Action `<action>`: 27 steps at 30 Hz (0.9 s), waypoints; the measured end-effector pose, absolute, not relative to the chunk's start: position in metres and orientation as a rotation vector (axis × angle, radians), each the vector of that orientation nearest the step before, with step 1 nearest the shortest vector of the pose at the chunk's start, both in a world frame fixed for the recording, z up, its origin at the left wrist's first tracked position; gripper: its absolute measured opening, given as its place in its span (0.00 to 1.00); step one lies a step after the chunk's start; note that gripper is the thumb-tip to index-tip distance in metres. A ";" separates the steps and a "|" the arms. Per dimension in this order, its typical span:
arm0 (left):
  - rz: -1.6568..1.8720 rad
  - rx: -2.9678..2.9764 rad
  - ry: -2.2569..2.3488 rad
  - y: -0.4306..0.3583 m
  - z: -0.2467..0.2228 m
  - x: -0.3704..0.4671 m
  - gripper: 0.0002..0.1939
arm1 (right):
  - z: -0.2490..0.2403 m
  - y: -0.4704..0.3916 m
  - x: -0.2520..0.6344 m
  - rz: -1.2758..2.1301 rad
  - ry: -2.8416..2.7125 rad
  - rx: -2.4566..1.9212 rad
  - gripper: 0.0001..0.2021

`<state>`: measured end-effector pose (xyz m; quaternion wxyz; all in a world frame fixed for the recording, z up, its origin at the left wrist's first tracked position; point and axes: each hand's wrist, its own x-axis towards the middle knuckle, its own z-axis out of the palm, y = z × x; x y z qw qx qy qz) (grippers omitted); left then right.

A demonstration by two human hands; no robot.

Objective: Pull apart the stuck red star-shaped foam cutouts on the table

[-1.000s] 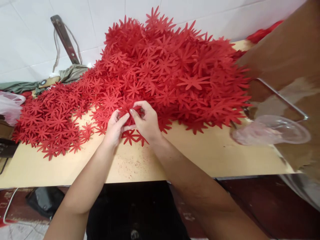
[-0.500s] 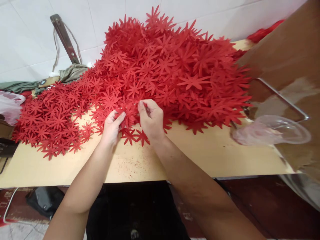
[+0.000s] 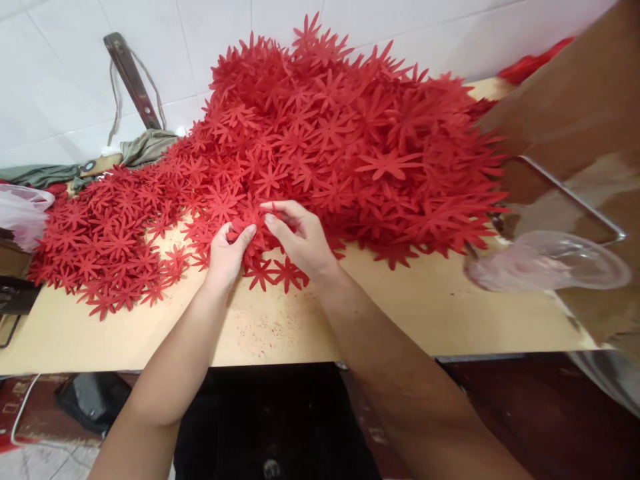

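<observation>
My left hand (image 3: 230,257) is closed, thumb pressed against the fingers on a red flower-shaped cutout (image 3: 249,230) with narrow petals. Its edges merge with the red pieces behind it. My right hand (image 3: 303,237) is just to the right, thumb and forefinger stretched toward that cutout with a small gap between their tips. A bit of red shows by the forefinger; whether the fingers touch a petal, I cannot tell. Behind both hands rises a large heap of the same red cutouts (image 3: 330,127). A few loose cutouts (image 3: 287,272) lie on the tabletop below the hands.
The pale wooden table (image 3: 400,320) carries red crumbs near its front edge. On the right are a clear plastic cup (image 3: 575,260) and a large brown board (image 3: 575,120). A plastic bag (image 3: 23,210), a grey-green cloth (image 3: 147,147) and a dark upright bar (image 3: 131,80) stand at left.
My right hand has shifted slightly left toward my left hand, and its thumb and forefinger have loosened from a pinch into a stretched shape. My left hand keeps its grip.
</observation>
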<state>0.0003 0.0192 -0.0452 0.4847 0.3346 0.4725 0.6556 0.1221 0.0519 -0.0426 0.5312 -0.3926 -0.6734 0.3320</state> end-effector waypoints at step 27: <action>1.521 0.873 1.144 0.018 -0.048 -0.002 0.18 | -0.043 0.051 0.119 1.359 -1.485 -0.754 0.16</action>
